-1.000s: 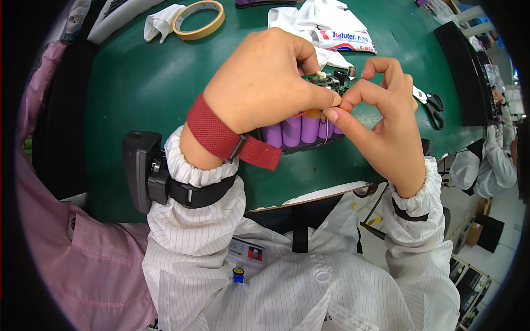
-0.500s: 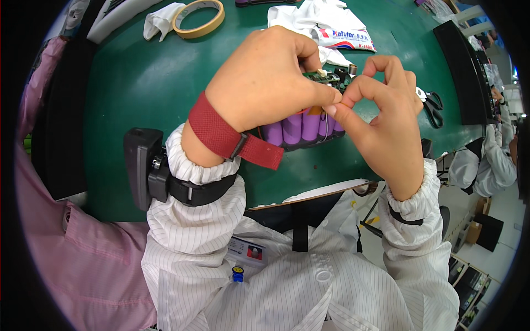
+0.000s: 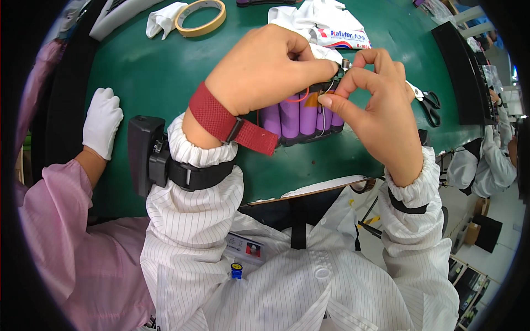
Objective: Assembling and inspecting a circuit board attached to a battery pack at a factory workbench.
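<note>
A battery pack (image 3: 290,118) of purple cylindrical cells with dark end holders lies on the green table, in front of me. My left hand (image 3: 270,74) is closed at its far upper edge, thumb stretched across the circuit board, which it mostly hides. A red wire (image 3: 301,100) loops out below that thumb. My right hand (image 3: 381,102) is at the pack's right end, thumb and index finger bent together around a thin pale wire (image 3: 322,118) running down over the cells. Its fingertips partly hide the wire. Amber tape (image 3: 309,106) shows on the cells.
Beyond the pack lie white cloths (image 3: 314,15) and a white tube (image 3: 345,38). Black-handled scissors (image 3: 429,105) are to the right. A tape roll (image 3: 200,19) is at the far left. A co-worker's white-gloved hand (image 3: 103,124) rests at the table's left side.
My hands' fingertips, which met over the board, have come apart; my right fingertips are now lower, by the pale wire. More of the pack shows. A co-worker's gloved hand has appeared at left.
</note>
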Demonstrator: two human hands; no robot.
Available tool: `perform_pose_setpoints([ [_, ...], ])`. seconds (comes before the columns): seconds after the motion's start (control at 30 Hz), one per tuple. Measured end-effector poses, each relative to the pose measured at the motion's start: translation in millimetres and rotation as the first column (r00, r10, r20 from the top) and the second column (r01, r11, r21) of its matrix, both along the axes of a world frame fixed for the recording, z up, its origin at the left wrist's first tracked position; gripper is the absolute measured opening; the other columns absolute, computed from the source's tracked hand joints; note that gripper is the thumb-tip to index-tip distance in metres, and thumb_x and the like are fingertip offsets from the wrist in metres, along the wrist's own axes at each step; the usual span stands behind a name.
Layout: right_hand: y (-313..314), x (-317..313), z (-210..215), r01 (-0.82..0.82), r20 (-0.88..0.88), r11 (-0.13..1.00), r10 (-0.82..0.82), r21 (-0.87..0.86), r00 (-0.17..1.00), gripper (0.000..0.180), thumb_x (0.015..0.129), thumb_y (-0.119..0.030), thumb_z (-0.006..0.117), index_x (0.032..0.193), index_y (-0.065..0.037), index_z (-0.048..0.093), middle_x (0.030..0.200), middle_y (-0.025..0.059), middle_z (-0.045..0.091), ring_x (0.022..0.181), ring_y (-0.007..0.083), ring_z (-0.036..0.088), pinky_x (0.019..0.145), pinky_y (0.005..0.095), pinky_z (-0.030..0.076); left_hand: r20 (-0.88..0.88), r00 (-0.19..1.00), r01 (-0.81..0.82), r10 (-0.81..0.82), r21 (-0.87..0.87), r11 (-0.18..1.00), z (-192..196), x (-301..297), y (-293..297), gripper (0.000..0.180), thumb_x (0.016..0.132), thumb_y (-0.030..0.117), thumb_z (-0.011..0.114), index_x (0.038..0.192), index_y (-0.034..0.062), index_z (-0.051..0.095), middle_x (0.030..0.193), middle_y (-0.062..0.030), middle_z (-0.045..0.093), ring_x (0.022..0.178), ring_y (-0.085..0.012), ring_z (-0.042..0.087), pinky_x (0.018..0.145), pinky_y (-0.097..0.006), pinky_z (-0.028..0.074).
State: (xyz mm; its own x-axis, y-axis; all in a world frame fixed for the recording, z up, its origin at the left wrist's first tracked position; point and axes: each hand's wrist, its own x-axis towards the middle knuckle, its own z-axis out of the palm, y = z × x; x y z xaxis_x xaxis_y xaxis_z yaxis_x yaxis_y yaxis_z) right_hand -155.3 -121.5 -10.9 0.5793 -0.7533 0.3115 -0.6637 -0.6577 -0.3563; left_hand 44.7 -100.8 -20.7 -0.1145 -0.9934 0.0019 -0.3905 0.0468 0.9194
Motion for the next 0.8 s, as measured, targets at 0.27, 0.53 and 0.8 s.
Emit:
perform_pose_setpoints([
  [0.27, 2.0, 3.1, 4.0, -0.004, 0.019, 1.0, 0.004, 0.022, 1.0, 0.018, 0.069, -0.019, 0.083, 0.068, -0.01, 0.068, 0.106, 0.006, 0.056, 0.106, 0.0295, 0.048, 0.089, 0.0499, 0.028, -0.066, 0.994, -0.088, 0.084, -0.062, 0.994, -2.5, -3.7, 0.9, 0.041, 0.076, 0.036, 0.068, 0.063, -0.0029, 0.065, 0.054, -0.0087, 0.059, 0.05, -0.0141, 0.054, 0.051, -0.03, 0.045],
  [0.53, 3.2, 5.9, 5.3, 0.027, -0.019, 1.0, -0.027, 0.001, 0.999, 0.018, 0.071, -0.022, 0.082, 0.069, -0.011, 0.067, 0.107, 0.0045, 0.054, 0.107, 0.0274, 0.047, 0.091, 0.0468, 0.027, 0.115, 0.99, 0.071, -0.075, 0.038, 0.997, 4.0, 7.4, 5.6, 0.023, 0.078, 0.015, 0.076, 0.087, -0.0017, 0.064, 0.074, -0.0022, 0.065, 0.067, -0.0069, 0.055, 0.065, -0.023, 0.045],
  [0.8, 3.6, 1.1, 3.1, 0.02, -0.005, 1.0, -0.02, 0.023, 1.0, 0.02, 0.072, -0.026, 0.082, 0.071, -0.012, 0.067, 0.107, 0.0026, 0.053, 0.106, 0.0246, 0.047, 0.096, 0.043, 0.026, 0.117, 0.99, 0.083, -0.085, 0.02, 0.996, 8.4, 6.5, 10.0, 0.028, 0.067, 0.009, 0.072, 0.091, -0.0032, 0.063, 0.079, -0.0031, 0.061, 0.077, -0.0103, 0.054, 0.073, -0.027, 0.045],
])
